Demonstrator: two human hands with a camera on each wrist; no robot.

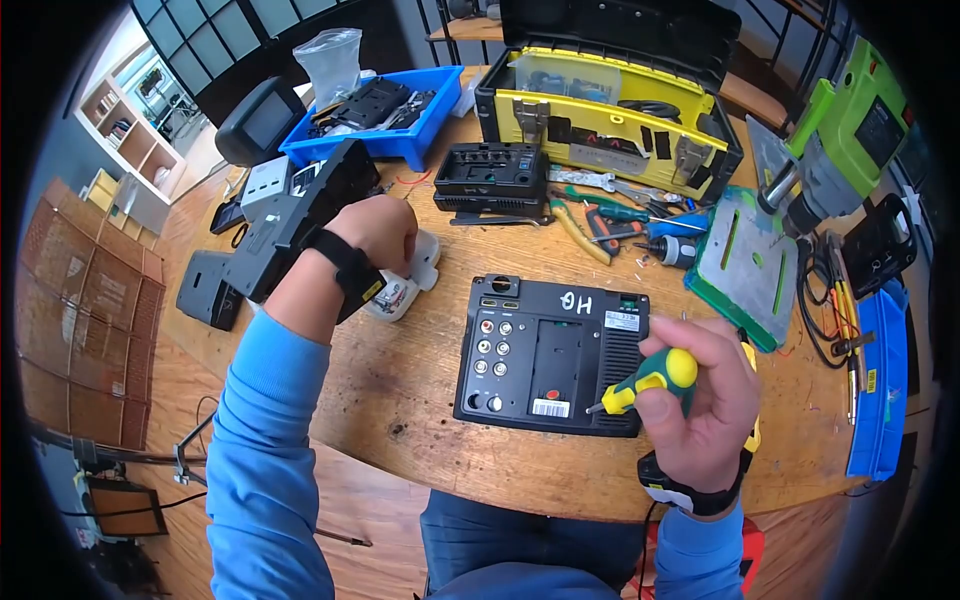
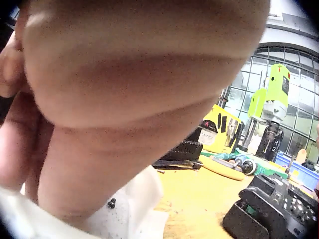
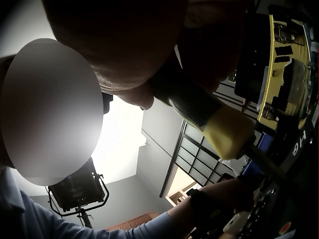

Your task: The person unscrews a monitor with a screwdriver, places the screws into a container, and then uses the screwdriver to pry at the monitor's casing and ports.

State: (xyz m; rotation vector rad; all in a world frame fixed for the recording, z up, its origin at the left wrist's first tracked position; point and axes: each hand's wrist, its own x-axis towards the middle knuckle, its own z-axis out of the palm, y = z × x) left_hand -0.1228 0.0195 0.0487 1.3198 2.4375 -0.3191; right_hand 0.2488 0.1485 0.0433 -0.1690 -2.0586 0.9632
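In my right hand (image 1: 705,405) I grip a screwdriver (image 1: 650,384) with a green and yellow handle. Its tip points down at the lower edge of a black device (image 1: 560,355), which lies flat with round connectors, a vented side and "HQ" lettering showing. My left hand (image 1: 378,236) reaches down into a white plastic container (image 1: 428,262). Small dark screws (image 2: 111,203) lie inside that container in the left wrist view. The left fingertips are hidden, so I cannot tell whether they pinch anything.
A black device (image 1: 490,180) stands behind, near a yellow toolbox (image 1: 610,140). Pliers (image 1: 580,235) and other hand tools lie right of it. A green drill press (image 1: 840,130) stands at the right, a blue tray (image 1: 415,145) of parts at the back left.
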